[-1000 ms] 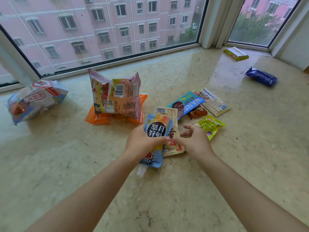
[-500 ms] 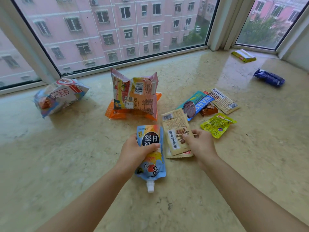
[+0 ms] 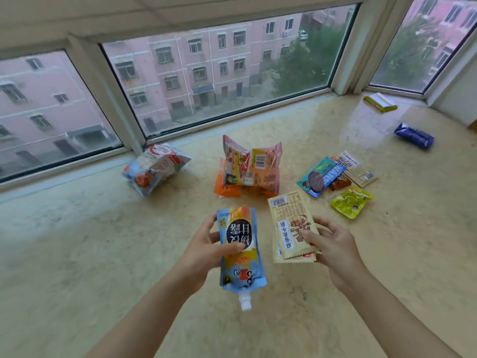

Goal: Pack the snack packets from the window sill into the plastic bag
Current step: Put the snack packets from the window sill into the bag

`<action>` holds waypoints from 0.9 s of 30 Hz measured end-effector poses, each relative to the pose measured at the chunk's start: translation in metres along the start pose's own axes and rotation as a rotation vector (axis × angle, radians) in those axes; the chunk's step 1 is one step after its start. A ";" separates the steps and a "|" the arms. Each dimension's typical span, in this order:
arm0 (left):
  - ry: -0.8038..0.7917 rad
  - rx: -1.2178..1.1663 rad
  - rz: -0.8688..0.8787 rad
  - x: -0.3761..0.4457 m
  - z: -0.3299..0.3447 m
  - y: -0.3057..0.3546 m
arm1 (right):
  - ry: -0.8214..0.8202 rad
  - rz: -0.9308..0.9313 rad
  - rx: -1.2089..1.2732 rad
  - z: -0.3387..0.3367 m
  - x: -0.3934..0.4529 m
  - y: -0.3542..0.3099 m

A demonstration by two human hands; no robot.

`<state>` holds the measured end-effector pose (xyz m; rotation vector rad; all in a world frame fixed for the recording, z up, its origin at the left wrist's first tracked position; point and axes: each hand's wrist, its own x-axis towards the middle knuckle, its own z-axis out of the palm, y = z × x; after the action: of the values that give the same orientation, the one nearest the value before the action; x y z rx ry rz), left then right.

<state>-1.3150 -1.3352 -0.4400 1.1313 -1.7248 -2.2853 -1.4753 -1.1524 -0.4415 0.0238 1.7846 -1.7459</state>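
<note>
Marble window sill [image 3: 77, 254] below me, my left hand [image 3: 204, 249] gripping a drink pouch [image 3: 240, 251] lengthwise, spout toward me, my right hand [image 3: 333, 244] pinching beige packets [image 3: 291, 226], barcode end toward the window.

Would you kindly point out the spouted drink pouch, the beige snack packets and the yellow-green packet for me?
spouted drink pouch [image 3: 238, 248]: head view, on its black label.
beige snack packets [image 3: 290, 224]: head view, front of the top packet.
yellow-green packet [image 3: 351, 202]: head view, its middle.

Glossy plastic spout pouch [image 3: 240, 249]; polished, mottled stone window sill [image 3: 77, 254].
</note>
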 end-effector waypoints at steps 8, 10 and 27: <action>0.032 -0.048 0.063 -0.061 -0.017 0.056 | -0.091 -0.069 -0.111 0.023 -0.084 -0.063; 0.035 -0.055 0.085 -0.081 -0.019 0.069 | -0.114 -0.080 -0.122 0.027 -0.107 -0.076; 0.117 0.009 0.227 -0.346 -0.030 0.107 | -0.324 -0.128 -0.113 0.012 -0.345 -0.111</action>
<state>-1.0845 -1.2408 -0.1749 0.9912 -1.7229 -2.0388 -1.2425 -1.0358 -0.1892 -0.4061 1.6695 -1.6234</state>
